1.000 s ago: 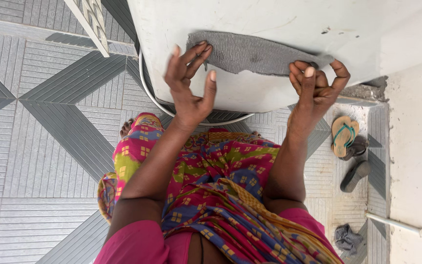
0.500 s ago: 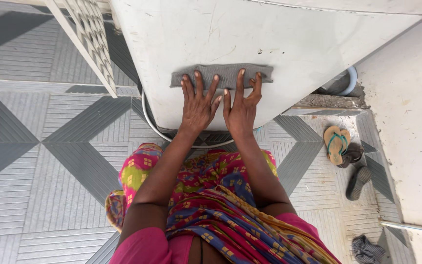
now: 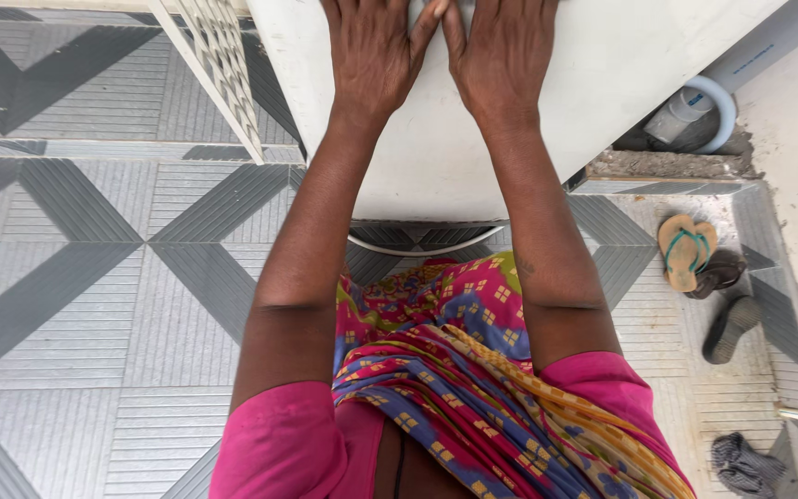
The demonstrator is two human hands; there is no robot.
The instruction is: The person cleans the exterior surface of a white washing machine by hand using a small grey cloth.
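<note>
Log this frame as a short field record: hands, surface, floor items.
left hand: flat, palm down on the white slab, fingers cut off by the top edge
right hand: flat beside the left, thumbs nearly touching
cloth: not visible in this frame
white slab: tilted panel, scuffed, over a round rim
floor: grey patterned tiles
sandals: on the floor at the right, with a dark shoe nearby
grey rag: crumpled, bottom right
pipe: pale hose loop, upper right

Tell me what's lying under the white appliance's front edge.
Under the white appliance a curved white ring shows on the grey patterned floor tiles. The rest of the ring, and whatever else sits beneath, is covered by the appliance.
</note>
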